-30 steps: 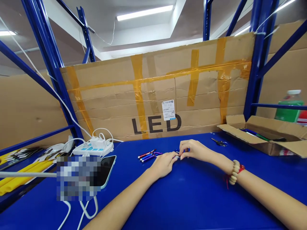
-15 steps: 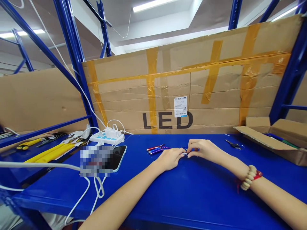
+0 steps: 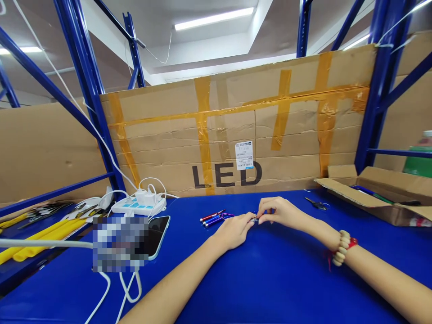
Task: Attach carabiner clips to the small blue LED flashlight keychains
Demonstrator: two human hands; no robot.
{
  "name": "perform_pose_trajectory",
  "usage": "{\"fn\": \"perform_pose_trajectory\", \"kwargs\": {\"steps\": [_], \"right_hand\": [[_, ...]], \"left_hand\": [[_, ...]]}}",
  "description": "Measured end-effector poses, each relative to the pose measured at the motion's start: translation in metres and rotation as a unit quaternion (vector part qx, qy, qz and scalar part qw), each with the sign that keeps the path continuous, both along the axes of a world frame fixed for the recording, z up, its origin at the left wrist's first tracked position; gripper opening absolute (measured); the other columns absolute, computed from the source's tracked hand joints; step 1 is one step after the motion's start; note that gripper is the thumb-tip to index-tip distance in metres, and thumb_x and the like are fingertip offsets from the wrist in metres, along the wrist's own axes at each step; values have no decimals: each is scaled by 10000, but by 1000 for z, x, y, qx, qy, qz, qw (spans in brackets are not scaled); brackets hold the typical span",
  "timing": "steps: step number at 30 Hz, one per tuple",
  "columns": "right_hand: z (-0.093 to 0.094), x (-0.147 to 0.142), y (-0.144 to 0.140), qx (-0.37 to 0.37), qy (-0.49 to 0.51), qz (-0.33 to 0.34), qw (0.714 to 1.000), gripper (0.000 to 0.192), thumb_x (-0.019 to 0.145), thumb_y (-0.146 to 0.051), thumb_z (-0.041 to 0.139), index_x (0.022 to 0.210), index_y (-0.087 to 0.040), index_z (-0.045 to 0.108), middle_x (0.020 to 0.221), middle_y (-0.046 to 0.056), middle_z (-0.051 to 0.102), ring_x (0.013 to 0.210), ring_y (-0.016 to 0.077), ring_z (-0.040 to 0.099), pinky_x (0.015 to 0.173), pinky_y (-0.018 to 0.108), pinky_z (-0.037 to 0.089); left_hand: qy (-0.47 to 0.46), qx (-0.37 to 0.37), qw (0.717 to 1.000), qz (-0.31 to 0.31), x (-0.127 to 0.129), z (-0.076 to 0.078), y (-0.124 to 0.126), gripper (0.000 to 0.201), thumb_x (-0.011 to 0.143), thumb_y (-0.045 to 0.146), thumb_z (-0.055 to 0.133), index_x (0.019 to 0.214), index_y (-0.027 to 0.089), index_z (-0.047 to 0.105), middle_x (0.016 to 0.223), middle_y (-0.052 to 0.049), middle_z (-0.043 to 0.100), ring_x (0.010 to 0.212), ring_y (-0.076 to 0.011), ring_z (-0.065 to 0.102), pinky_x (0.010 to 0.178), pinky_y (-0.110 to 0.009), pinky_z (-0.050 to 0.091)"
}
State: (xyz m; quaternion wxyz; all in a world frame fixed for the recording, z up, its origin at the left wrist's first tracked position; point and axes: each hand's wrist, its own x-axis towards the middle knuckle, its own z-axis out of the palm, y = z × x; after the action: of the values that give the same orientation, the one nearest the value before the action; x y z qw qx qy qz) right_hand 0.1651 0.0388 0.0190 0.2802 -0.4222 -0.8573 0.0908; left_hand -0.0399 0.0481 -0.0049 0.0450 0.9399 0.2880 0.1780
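- Nearest, a white cable (image 3: 130,288) loops over the front of the blue table (image 3: 270,288), beside a phone (image 3: 158,234).
- At mid-table, the left hand (image 3: 234,230) and right hand (image 3: 278,211) meet fingertip to fingertip, both pinched narrow on one small metallic item (image 3: 254,220); its exact form is too small to tell.
- Judgement: the item looks light, stiff and smooth, likely to slip; it is best taken at its ends.
- Just left of the hands lie several small pens (image 3: 213,218).
- Farther back are scissors (image 3: 317,205), a power strip (image 3: 138,205) and an open carton (image 3: 381,198).
- Behind stands a cardboard panel (image 3: 236,130) marked LED.
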Motion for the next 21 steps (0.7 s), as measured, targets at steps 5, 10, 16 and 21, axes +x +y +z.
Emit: {"fn": "perform_pose_trajectory", "kwargs": {"steps": [5, 10, 16, 21], "right_hand": [[-2, 1, 2, -11, 37, 6, 999, 297, 737, -456, 629, 736, -162, 674, 758, 17, 595, 510, 67, 543, 546, 205, 424], [-3, 1, 4, -15, 72, 21, 997, 298, 739, -442, 629, 751, -152, 692, 739, 28, 591, 494, 65, 538, 513, 201, 436], [2, -5, -2, -77, 129, 34, 988, 328, 657, -450, 690, 674, -123, 670, 670, 31, 592, 489, 84, 535, 474, 207, 451], [-4, -5, -2, -102, 83, 60, 990, 338, 714, -457, 640, 696, -120, 655, 706, 27, 580, 468, 68, 533, 462, 193, 426]], "left_hand": [[-21, 8, 1000, -4, 0, 0, -1, 259, 956, 267, 246, 1097, 201, 453, 1028, -47, 595, 919, -173, 575, 760, -270, 448], [-62, -14, 998, -21, -1, -1, 1, 243, 953, 267, 273, 1004, 175, 493, 994, -55, 588, 913, -162, 545, 804, -269, 426], [-100, -25, 992, -69, -2, -1, 1, 222, 943, 225, 308, 973, 162, 518, 993, -47, 600, 896, -152, 555, 806, -249, 418], [-81, -27, 994, -74, -1, -6, 2, 214, 936, 226, 335, 974, 175, 539, 986, -34, 617, 901, -150, 566, 807, -238, 412]]}}
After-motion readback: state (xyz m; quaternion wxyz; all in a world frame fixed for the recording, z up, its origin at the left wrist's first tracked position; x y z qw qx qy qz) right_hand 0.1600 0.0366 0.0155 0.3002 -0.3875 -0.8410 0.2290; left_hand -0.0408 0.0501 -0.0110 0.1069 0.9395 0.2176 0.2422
